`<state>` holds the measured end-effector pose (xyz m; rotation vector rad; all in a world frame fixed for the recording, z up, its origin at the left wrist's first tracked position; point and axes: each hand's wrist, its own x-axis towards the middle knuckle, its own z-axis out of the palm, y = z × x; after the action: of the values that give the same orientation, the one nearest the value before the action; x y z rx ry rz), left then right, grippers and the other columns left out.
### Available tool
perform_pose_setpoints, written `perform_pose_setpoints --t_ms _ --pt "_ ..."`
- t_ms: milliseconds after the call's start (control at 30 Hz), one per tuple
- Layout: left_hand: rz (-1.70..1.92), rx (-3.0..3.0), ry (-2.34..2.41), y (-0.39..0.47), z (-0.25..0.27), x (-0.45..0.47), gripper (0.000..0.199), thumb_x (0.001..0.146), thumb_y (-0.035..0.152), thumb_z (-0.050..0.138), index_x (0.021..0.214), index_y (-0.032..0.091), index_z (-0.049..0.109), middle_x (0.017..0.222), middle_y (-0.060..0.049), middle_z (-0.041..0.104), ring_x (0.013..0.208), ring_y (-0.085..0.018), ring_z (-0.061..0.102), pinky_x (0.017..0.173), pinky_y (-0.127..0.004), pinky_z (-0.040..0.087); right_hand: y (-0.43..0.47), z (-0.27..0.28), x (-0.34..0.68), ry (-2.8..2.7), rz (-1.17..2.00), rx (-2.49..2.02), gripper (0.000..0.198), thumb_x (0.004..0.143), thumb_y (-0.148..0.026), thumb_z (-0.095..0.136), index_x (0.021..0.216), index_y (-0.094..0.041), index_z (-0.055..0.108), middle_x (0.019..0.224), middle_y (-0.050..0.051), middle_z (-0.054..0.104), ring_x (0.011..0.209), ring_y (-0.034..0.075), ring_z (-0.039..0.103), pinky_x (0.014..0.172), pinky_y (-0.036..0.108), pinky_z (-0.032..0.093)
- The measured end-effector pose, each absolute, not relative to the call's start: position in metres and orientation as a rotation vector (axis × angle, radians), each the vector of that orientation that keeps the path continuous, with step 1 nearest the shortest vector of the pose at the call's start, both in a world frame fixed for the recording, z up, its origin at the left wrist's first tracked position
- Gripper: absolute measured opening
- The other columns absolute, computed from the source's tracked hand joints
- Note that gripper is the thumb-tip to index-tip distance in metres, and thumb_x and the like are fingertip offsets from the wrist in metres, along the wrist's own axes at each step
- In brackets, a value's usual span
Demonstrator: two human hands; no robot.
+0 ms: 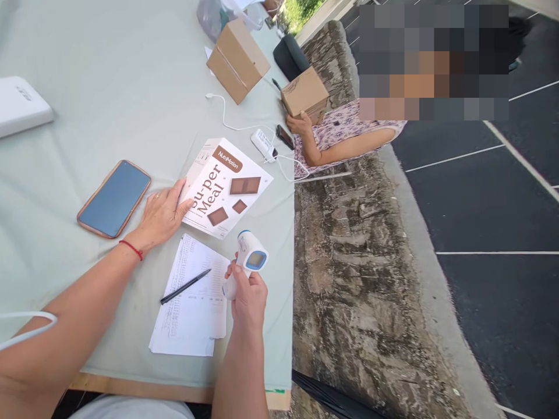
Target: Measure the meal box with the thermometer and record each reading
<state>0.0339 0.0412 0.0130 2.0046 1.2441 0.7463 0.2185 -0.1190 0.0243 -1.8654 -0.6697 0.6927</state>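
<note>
My right hand is wrapped round the handle of a white and blue infrared thermometer, its small screen turned up toward me. With thumb and fingers, my left hand grips the near left edge of a white "Nutrimotion" meal box that rests on the table; some fingers are hidden behind it. Left of that hand lies a smartphone in a brown case, screen dark. Printed paper sheets with a black pen on top lie between my forearms.
On the cloth-covered table are a white device, a cardboard box, a black case and a white power adapter with its cable. Across the right edge, another person's hand holds a smaller cardboard box.
</note>
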Motion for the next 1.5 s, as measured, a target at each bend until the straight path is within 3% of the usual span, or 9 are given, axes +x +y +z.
perform_pose_setpoints --t_ms 200,933,1200,1333,1500 --pt "0.748 2.019 1.237 0.041 0.012 0.034 0.059 0.103 0.049 0.024 0.151 0.016 0.032 0.132 -0.015 0.058 0.119 -0.029 0.053 0.106 -0.047 0.037 -0.083 0.031 0.18 -0.621 0.922 -1.612 0.041 0.064 -0.046 0.075 0.091 -0.016 0.067 0.075 0.0 0.061 0.069 0.014 0.053 0.066 0.029 0.043" --pt "0.757 2.002 1.204 0.041 0.01 0.035 0.057 0.103 0.045 0.026 0.152 0.016 0.031 0.134 -0.015 0.056 0.124 -0.029 0.05 0.107 -0.046 0.035 -0.074 0.029 0.162 -0.632 0.977 -1.56 0.038 0.072 -0.049 0.067 0.092 -0.018 0.06 0.065 -0.004 0.053 0.056 0.011 0.046 0.054 0.026 0.039" --pt "0.728 1.947 1.145 0.042 0.009 0.034 0.07 0.094 0.053 0.044 0.152 0.018 0.027 0.134 -0.014 0.055 0.125 -0.031 0.048 0.109 -0.05 0.033 -0.075 0.032 0.158 -0.641 1.017 -1.576 0.04 0.076 -0.05 0.066 0.1 -0.019 0.06 0.068 -0.004 0.054 0.061 0.013 0.049 0.057 0.026 0.04" --pt "0.715 1.936 1.141 0.041 0.011 0.034 0.07 0.094 0.05 0.044 0.152 0.015 0.025 0.138 -0.015 0.051 0.13 -0.032 0.044 0.112 -0.051 0.03 -0.088 0.039 0.158 -0.734 1.05 -1.546 0.03 0.075 -0.045 0.069 0.087 -0.019 0.061 0.076 -0.001 0.058 0.071 0.014 0.052 0.067 0.028 0.044" --pt "0.704 1.94 1.126 0.04 0.013 0.034 0.072 0.093 0.048 0.043 0.152 0.012 0.024 0.14 -0.017 0.049 0.132 -0.032 0.043 0.112 -0.052 0.029 -0.11 0.044 0.163 -0.709 0.989 -1.587 0.03 0.076 -0.046 0.071 0.082 -0.018 0.062 0.078 0.001 0.06 0.073 0.015 0.052 0.069 0.029 0.044"
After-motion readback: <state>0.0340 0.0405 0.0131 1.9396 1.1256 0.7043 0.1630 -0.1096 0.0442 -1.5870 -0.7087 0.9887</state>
